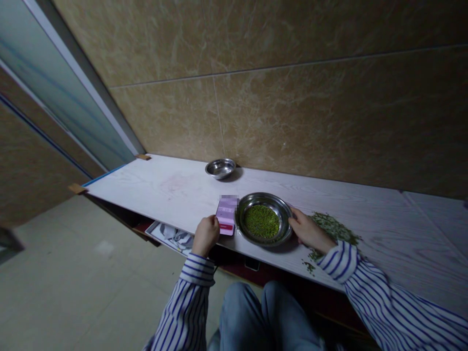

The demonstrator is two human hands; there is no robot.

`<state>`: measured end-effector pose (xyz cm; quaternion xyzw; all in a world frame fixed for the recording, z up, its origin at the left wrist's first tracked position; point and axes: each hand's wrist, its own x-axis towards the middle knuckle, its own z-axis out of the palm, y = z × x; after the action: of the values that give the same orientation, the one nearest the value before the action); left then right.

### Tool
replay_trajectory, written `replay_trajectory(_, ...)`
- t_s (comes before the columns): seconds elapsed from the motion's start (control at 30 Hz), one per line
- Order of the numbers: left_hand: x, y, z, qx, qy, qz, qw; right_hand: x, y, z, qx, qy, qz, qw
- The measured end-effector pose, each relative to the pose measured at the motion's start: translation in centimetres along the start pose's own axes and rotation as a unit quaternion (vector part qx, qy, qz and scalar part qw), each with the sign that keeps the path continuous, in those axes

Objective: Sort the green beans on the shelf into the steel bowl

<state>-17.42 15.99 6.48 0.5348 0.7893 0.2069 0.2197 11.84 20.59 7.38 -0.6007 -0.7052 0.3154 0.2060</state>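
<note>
My right hand [305,227] grips the right rim of a wide stainless steel bowl [243,233], thumb on top and fingers below. Small round yellow-green grains [262,221] cover the bowl's bottom. To the left of it is a smartphone [227,214] with a lit pink-purple screen and a red bar near its lower end. My left hand [206,235] is closed at the phone's lower left edge, its fingertips partly hidden. Beside and behind my right wrist, a loose pile of green bits [334,228] is spread on the table, partly covered by the forearm.
A smaller steel bowl [220,168] stands at the back by the tiled wall [274,117]. The pale wooden tabletop [171,190] runs left to right. Beneath its front edge, an open drawer [170,236] holds cables and cloth-like items. My knees [252,312] are close below.
</note>
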Motion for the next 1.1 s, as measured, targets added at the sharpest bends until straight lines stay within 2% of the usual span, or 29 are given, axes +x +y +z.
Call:
replay_trajectory(0.33, -2.1, 2.7, 0.2, 0.109, 0.023, 0.006, 0.994, -1.7, 0.5, -3.8, 0.052, 0.013, 0.028, 0.998)
replay_trajectory(0.63, -3.1, 4.9, 1.5, 0.164, 0.014, 0.028, 0.986, -2.9, 1.8, -6.2, 0.093, 0.054, 0.048, 0.993)
replay_trajectory(0.9, -3.1, 5.7, 2.3, 0.159, 0.004, 0.031, 0.987, -4.1, 3.0, -7.7, 0.127, 0.075, 0.032, 0.989)
replay_trajectory(1.1, -3.2, 5.8, 2.3, 0.089, 0.026, 0.029, 0.995, -4.6, 2.8, -7.5, 0.117, 0.038, 0.025, 0.992)
